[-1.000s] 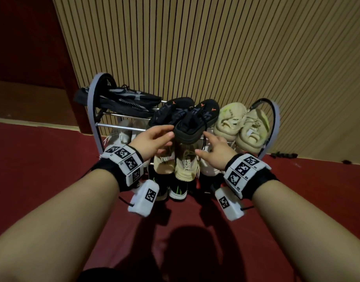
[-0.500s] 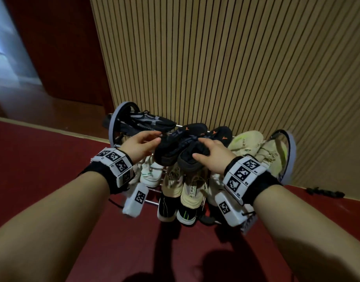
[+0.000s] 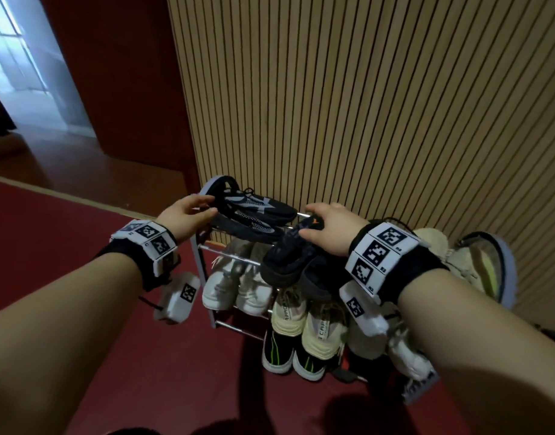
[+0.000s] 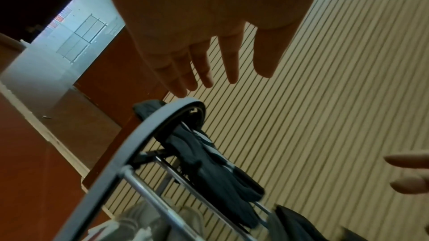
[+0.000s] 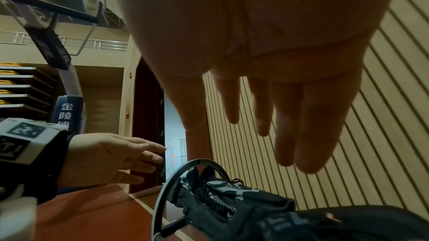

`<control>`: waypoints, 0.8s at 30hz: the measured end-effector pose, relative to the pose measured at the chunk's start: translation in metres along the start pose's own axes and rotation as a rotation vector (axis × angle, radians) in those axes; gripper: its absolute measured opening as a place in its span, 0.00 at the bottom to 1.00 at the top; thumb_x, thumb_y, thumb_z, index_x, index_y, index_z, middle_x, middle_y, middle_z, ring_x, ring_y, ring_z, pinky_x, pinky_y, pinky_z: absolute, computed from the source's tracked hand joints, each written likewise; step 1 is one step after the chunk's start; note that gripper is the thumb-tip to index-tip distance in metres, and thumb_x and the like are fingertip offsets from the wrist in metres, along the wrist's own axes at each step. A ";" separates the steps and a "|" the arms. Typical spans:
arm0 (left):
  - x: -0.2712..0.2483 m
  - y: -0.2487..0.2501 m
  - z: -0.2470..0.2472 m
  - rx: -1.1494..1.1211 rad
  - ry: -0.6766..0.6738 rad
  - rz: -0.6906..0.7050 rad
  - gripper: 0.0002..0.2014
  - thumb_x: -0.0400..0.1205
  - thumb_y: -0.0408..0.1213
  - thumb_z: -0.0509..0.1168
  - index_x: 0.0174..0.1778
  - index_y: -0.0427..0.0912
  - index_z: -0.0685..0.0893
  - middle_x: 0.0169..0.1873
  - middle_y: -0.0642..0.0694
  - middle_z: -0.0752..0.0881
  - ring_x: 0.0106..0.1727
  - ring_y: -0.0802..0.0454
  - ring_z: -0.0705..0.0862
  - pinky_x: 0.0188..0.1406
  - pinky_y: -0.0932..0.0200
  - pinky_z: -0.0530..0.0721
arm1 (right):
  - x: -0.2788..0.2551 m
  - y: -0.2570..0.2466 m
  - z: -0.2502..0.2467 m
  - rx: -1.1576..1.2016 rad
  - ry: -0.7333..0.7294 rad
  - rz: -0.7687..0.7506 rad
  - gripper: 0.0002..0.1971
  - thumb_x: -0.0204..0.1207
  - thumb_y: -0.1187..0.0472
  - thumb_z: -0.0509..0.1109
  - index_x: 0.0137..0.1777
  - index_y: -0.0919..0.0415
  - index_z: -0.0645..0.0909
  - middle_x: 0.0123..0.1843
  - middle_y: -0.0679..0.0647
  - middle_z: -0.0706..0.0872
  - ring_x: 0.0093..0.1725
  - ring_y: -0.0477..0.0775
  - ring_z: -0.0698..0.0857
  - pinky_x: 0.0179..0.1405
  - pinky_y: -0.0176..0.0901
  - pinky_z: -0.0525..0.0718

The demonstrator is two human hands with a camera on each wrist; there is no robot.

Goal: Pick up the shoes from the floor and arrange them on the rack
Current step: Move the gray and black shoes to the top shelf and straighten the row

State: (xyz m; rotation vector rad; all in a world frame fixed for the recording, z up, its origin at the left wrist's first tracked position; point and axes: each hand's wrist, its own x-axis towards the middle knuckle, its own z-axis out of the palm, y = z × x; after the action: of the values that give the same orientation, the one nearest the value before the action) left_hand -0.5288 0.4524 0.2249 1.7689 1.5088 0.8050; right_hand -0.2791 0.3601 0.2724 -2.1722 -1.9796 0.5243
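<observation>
A black pair with an orange mark [image 3: 288,262] lies on the top shelf of the metal rack [image 3: 197,259], toes toward the slatted wall. My right hand [image 3: 317,221] hovers over its toe end, fingers straight. The right wrist view shows that hand [image 5: 267,125] open above the black shoe [image 5: 348,223], holding nothing. My left hand [image 3: 204,205] is by the rack's left arc, over the heels of a dark patterned pair [image 3: 254,211]. In the left wrist view its fingers [image 4: 220,72] are spread above the arc [image 4: 139,134], apart from it.
White sneakers [image 3: 232,287] and cream high-tops [image 3: 304,312] fill the middle shelf. Black shoes with neon stripes [image 3: 276,350] sit lowest. A beige pair [image 3: 458,262] lies at the top right. The slatted wall [image 3: 364,105] stands close behind, red floor [image 3: 65,230] to the left.
Both hands have come off the black pair, which now rests on the top shelf. The left hand moved left to the patterned pair. The right hand slid toward the toes.
</observation>
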 end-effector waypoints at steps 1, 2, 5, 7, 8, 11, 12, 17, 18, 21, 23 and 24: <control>0.013 -0.009 -0.008 0.011 -0.003 -0.004 0.20 0.82 0.46 0.63 0.71 0.50 0.75 0.67 0.45 0.79 0.66 0.48 0.79 0.65 0.55 0.76 | 0.010 -0.011 0.003 -0.007 -0.008 0.003 0.31 0.80 0.45 0.63 0.81 0.47 0.59 0.77 0.55 0.66 0.70 0.55 0.74 0.60 0.44 0.75; 0.026 -0.018 -0.016 0.011 -0.007 -0.014 0.21 0.82 0.47 0.63 0.72 0.50 0.74 0.68 0.45 0.79 0.67 0.48 0.78 0.66 0.54 0.75 | 0.020 -0.022 0.006 -0.017 -0.018 0.012 0.30 0.80 0.45 0.62 0.80 0.47 0.60 0.76 0.55 0.66 0.69 0.55 0.75 0.58 0.43 0.76; 0.074 -0.046 -0.038 -0.018 -0.022 -0.019 0.23 0.83 0.47 0.62 0.73 0.47 0.73 0.70 0.46 0.77 0.68 0.47 0.77 0.62 0.58 0.74 | 0.051 -0.049 0.015 -0.048 -0.040 0.087 0.28 0.80 0.45 0.62 0.79 0.47 0.62 0.75 0.54 0.68 0.67 0.55 0.76 0.56 0.44 0.78; 0.105 -0.064 -0.048 -0.047 -0.048 -0.036 0.23 0.83 0.48 0.60 0.74 0.46 0.72 0.70 0.45 0.78 0.67 0.46 0.78 0.59 0.56 0.76 | 0.071 -0.064 0.020 -0.073 -0.028 0.160 0.27 0.80 0.46 0.63 0.78 0.47 0.64 0.74 0.53 0.71 0.67 0.54 0.77 0.59 0.46 0.79; 0.121 -0.071 -0.052 -0.043 -0.073 -0.042 0.23 0.83 0.49 0.60 0.73 0.46 0.72 0.69 0.45 0.78 0.66 0.46 0.79 0.59 0.55 0.77 | 0.080 -0.072 0.024 -0.084 -0.020 0.201 0.27 0.79 0.46 0.63 0.78 0.48 0.65 0.73 0.53 0.73 0.66 0.54 0.77 0.61 0.47 0.79; 0.162 -0.092 -0.055 -0.050 -0.162 -0.032 0.23 0.83 0.49 0.60 0.72 0.45 0.73 0.67 0.46 0.80 0.65 0.46 0.80 0.64 0.54 0.76 | 0.105 -0.098 0.036 -0.140 -0.019 0.314 0.27 0.80 0.47 0.63 0.77 0.50 0.66 0.71 0.54 0.76 0.66 0.55 0.78 0.62 0.48 0.79; 0.171 -0.094 -0.055 -0.052 -0.195 -0.024 0.23 0.83 0.49 0.61 0.72 0.45 0.73 0.67 0.46 0.80 0.66 0.46 0.79 0.64 0.55 0.74 | 0.113 -0.106 0.040 -0.151 -0.019 0.346 0.27 0.80 0.46 0.63 0.78 0.51 0.65 0.71 0.54 0.76 0.66 0.55 0.78 0.63 0.48 0.79; 0.200 -0.105 -0.056 -0.119 -0.402 -0.053 0.27 0.80 0.53 0.63 0.73 0.43 0.73 0.68 0.42 0.79 0.66 0.43 0.79 0.69 0.46 0.77 | 0.145 -0.135 0.057 -0.108 -0.064 0.502 0.26 0.80 0.47 0.64 0.77 0.52 0.67 0.70 0.55 0.78 0.65 0.55 0.80 0.62 0.46 0.80; 0.201 -0.106 -0.056 -0.128 -0.437 -0.076 0.29 0.79 0.54 0.64 0.73 0.44 0.72 0.69 0.40 0.78 0.67 0.42 0.79 0.69 0.44 0.77 | 0.149 -0.138 0.058 -0.107 -0.074 0.524 0.26 0.80 0.47 0.63 0.77 0.52 0.67 0.70 0.55 0.79 0.65 0.54 0.80 0.62 0.45 0.80; 0.204 -0.112 -0.052 -0.074 -0.490 -0.103 0.33 0.79 0.57 0.63 0.77 0.44 0.68 0.71 0.40 0.75 0.68 0.41 0.78 0.67 0.46 0.78 | 0.158 -0.139 0.062 -0.106 -0.068 0.571 0.26 0.80 0.46 0.63 0.77 0.53 0.68 0.69 0.55 0.80 0.65 0.55 0.80 0.62 0.44 0.79; 0.205 -0.113 -0.045 -0.045 -0.517 -0.134 0.35 0.79 0.57 0.63 0.78 0.42 0.65 0.71 0.38 0.75 0.66 0.40 0.79 0.64 0.48 0.80 | 0.158 -0.136 0.066 -0.094 -0.054 0.608 0.27 0.80 0.46 0.63 0.77 0.54 0.67 0.69 0.56 0.80 0.65 0.56 0.80 0.63 0.45 0.79; 0.206 -0.115 -0.043 -0.047 -0.531 -0.151 0.34 0.79 0.57 0.63 0.77 0.40 0.66 0.70 0.36 0.76 0.64 0.39 0.81 0.62 0.47 0.82 | 0.157 -0.135 0.069 -0.078 -0.045 0.624 0.27 0.80 0.46 0.63 0.77 0.55 0.67 0.69 0.56 0.80 0.66 0.56 0.80 0.63 0.45 0.80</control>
State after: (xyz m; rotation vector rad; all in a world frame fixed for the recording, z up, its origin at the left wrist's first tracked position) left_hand -0.6003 0.6726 0.1635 1.6409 1.2314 0.2581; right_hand -0.4188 0.5226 0.2313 -2.8415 -1.3198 0.5772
